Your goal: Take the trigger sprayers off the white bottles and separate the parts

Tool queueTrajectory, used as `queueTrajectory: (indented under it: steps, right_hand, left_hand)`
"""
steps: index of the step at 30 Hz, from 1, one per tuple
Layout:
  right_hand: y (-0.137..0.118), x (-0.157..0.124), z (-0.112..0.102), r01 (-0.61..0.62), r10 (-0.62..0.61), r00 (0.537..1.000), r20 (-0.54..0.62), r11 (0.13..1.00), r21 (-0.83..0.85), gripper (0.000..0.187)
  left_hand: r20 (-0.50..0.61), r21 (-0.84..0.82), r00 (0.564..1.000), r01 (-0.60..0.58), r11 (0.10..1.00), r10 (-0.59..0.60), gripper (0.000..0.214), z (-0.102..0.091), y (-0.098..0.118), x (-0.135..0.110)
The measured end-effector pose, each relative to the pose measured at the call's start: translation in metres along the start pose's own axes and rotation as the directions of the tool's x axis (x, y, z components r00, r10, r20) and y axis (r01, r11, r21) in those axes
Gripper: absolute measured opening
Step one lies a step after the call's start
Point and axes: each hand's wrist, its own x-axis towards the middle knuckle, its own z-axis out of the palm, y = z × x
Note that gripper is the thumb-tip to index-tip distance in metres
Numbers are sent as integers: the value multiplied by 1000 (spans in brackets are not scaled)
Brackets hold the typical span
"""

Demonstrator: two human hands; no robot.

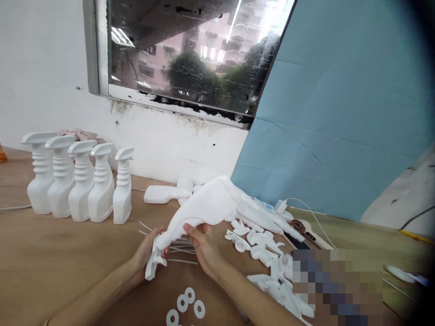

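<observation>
A white spray bottle is held tilted in front of me, its base pointing up to the right and its trigger head down to the left. My left hand is closed around the neck by the trigger head. My right hand grips the bottle's curved body, with the thumb on the near side. Beneath the hands lie several thin white dip tubes, partly hidden. Several flat white ring washers are spread on the brown table below.
Several spray bottles with trigger heads stand in a row at the left. More bottles lie behind my hands. Loose white trigger heads are piled at the right, near a handheld fan. A blue cloth hangs beside the window.
</observation>
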Motion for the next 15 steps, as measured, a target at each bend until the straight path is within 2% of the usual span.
queueTrajectory:
  steps: [9, 13, 15]
  right_hand:
    - [13, 4, -23, -24, 27, 997, -66, 999, 46, 36]
    - [14, 7, -27, -34, 41, 995, -87, 997, 75, 36]
    - [13, 7, -28, -32, 39, 995, -88, 997, 77, 35]
  left_hand:
    - [-10, -266, 987, 151, 952, -159, 27, 15, 9, -13]
    - [59, -308, 994, 102, 946, -88, 8, 16, 15, -20]
    - [49, -303, 998, 40, 952, -26, 10, 19, 15, -20]
